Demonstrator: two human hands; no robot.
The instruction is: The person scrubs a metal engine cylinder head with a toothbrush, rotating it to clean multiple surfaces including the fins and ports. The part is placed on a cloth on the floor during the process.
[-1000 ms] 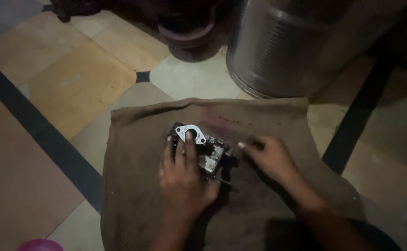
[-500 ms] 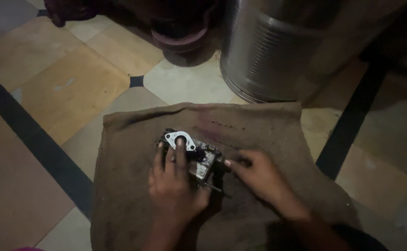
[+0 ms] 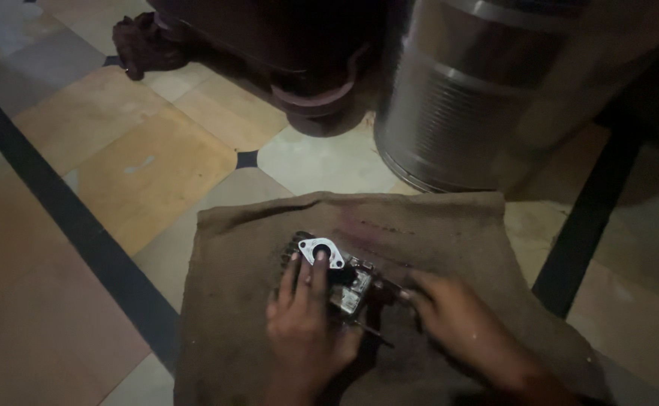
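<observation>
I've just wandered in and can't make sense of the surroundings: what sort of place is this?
Probably a makeshift repair spot on the floor of a home or small workshop. A burlap sack is spread over the patterned floor tiles as a work mat, a ribbed metal drum stands behind it, and both hands work on a small metal engine part.

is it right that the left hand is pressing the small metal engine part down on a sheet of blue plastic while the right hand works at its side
Not quite. The head view shows the left hand pressing the small metal engine part down on a brown burlap sack, not blue plastic. The right hand is indeed at the part's right side.
</observation>
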